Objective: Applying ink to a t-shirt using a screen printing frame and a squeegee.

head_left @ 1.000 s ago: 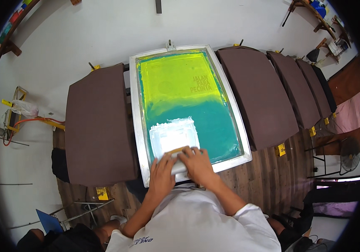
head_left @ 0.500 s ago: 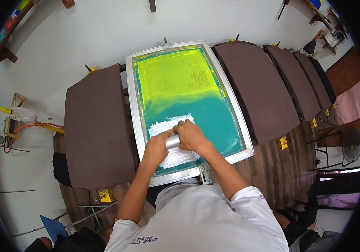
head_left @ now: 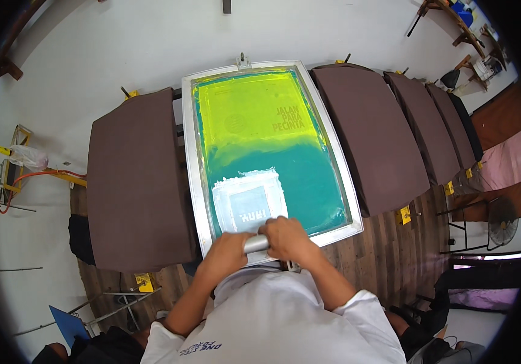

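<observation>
My left hand (head_left: 230, 252) and my right hand (head_left: 288, 239) both grip a squeegee with a silver handle (head_left: 256, 244). They hold it at the near end of a screen printing frame (head_left: 343, 233). The squeegee's blade is hidden beneath my hands. The frame is pale metal, and its mesh is teal (head_left: 297, 176) in the near half and yellow-green (head_left: 242, 100) in the far half. Just beyond my hands, a patch of white ink (head_left: 277, 188) surrounds a thinly coated square with pale lettering (head_left: 249, 203).
Brown cloth-covered boards flank the frame: one at left (head_left: 136, 182) and several at right (head_left: 373, 139). A black fan (head_left: 503, 221) stands at far right. An orange hose (head_left: 42, 174) runs at left. Parts of other people show at the lower left and lower right edges.
Both hands have drawn the squeegee toward me, from the white ink patch to the frame's near end. The square and lettering within the white ink now show.
</observation>
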Tool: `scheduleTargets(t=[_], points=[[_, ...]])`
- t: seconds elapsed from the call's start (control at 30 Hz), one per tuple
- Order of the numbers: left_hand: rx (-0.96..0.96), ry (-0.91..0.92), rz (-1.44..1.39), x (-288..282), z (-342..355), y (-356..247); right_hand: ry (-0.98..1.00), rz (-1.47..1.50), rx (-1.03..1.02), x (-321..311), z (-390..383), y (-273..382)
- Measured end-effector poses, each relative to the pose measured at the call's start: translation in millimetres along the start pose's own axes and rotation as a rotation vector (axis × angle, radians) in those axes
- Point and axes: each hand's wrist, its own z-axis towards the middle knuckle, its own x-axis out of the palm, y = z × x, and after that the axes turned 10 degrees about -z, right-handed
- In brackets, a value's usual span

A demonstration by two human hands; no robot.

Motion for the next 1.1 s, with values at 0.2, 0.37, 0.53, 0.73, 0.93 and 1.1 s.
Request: scheduleTargets(t=[0.2,0.37,0.53,0.73,0.93,1.1], points=[[0.169,-0.338,0.062,-18.7,53.0,20.6,-0.167,-0.106,0.049,-12.6,56.8,-20.0],[0.284,-0.420,0.256,41.4,10.3,51.3,-0.388,-0.164,0.015,51.7,12.4,-5.1],[0.181,-0.289,0.187,49.2,-36.0,14.4,-0.229,-0.108,0.011,47.2,-37.3,15.3],[0.140,-0.250,0.182,-5.1,14.7,-1.8,-0.126,-0.155,0.008,-6.3,20.3,-7.0],[0.169,-0.350,0.087,-26.8,65.5,18.1,-0.141,-0.131,0.054,-11.9,81.7,-34.5],[0.277,-0.402,0.150,8.9,38.9,27.4,-0.281,-0.127,0.014,23.3,40.7,-24.3]])
